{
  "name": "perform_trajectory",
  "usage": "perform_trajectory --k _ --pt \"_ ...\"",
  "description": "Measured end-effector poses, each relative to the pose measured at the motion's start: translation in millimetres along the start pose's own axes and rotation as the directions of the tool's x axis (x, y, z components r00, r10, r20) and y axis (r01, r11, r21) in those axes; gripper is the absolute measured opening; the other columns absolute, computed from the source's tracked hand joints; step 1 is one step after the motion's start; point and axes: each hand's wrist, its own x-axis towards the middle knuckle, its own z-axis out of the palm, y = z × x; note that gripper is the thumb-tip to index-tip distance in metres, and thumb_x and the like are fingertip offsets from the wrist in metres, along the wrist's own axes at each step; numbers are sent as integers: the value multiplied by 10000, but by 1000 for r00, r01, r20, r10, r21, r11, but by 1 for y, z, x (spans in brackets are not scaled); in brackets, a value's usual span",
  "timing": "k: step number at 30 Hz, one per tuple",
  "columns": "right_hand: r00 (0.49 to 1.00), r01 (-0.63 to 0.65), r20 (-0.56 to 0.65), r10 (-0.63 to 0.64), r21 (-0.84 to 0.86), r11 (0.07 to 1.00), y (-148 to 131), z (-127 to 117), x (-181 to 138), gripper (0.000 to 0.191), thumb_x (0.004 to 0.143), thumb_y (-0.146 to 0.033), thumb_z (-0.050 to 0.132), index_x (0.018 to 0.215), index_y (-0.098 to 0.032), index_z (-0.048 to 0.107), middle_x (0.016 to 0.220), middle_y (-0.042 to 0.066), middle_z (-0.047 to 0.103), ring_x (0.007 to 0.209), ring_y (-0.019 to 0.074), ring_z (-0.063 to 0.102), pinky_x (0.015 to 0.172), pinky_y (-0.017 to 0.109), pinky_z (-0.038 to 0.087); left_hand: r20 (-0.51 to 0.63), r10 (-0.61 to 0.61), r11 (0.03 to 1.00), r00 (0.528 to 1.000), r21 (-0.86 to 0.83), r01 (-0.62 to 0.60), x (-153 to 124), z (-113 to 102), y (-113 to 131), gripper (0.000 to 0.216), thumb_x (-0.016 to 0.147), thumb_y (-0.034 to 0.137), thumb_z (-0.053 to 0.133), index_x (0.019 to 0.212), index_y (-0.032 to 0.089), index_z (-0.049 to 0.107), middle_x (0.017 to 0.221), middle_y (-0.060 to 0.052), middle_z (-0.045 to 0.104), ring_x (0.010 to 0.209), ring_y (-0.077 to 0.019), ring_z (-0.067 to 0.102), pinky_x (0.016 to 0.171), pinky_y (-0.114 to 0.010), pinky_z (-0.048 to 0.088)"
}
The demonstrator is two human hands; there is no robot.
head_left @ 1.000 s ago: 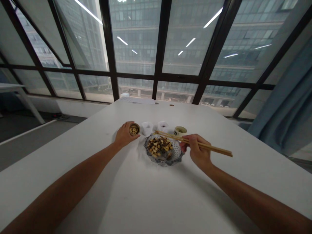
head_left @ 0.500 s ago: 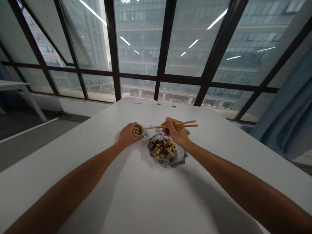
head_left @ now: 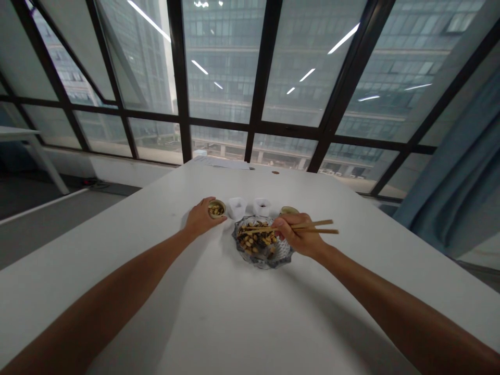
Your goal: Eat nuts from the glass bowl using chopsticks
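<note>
My left hand [head_left: 200,221] is wrapped round a small brown cup [head_left: 216,208] that holds pale nuts. A glass dish [head_left: 262,256] of mixed nuts and dark seeds stands in front of me. My right hand [head_left: 299,237] grips a pair of wooden chopsticks [head_left: 289,227], whose tips point left and rest over the dish's contents. Behind the dish stand two small white cups [head_left: 236,206] and a brown cup [head_left: 289,210], which my right hand partly hides.
All of this stands on a long white table [head_left: 219,312]. Papers [head_left: 222,162] lie at its far end before a wall of dark-framed windows [head_left: 258,94]. A blue curtain [head_left: 457,177] hangs on the right, and another white table [head_left: 23,136] stands at the far left.
My right hand has brought the chopsticks back from the small brown cup down to the glass dish. My left hand stays on the cup.
</note>
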Motion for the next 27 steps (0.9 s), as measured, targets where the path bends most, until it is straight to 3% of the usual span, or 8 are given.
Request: perform_trajectory --k 5,9,20,23,27 --pt "954 -262 -82 288 239 935 -3 17 0 627 844 -774 530 623 -202 661 494 33 640 377 139 558 361 247 441 11 -16 1000 1000 -1 16 -1 -2 3 719 712 527 812 1303 229 532 1325 -85 652 1183 -273 654 1038 -364 511" --pt "895 -351 -141 423 360 864 -3 25 2 646 752 -826 590 623 -197 652 468 24 620 345 132 534 323 240 429 28 -29 1000 999 0 30 -1 -4 5 727 706 521 819 1304 223 533 1323 -89 655 1178 -277 655 1032 -374 514" --pt "852 -383 -166 496 448 808 -6 16 1 630 711 -798 661 631 -173 659 451 27 616 311 121 515 286 223 389 23 -28 1000 999 8 28 0 -3 4 730 696 536 818 1302 239 540 1316 -81 663 1163 -282 663 1012 -379 526" --pt "803 -373 -227 551 530 762 6 8 -2 636 682 -800 686 643 -166 649 449 27 613 311 123 515 282 221 371 26 -35 999 999 12 34 0 -2 3 732 696 540 815 1306 247 535 1322 -76 662 1163 -277 665 1013 -371 524" --pt "697 -357 -256 670 686 634 33 -1 -9 596 666 -764 725 643 -179 615 443 14 597 311 118 489 277 223 349 32 -75 997 997 26 74 1 -2 4 737 711 565 796 1319 245 530 1304 -81 677 1154 -288 672 998 -380 531"
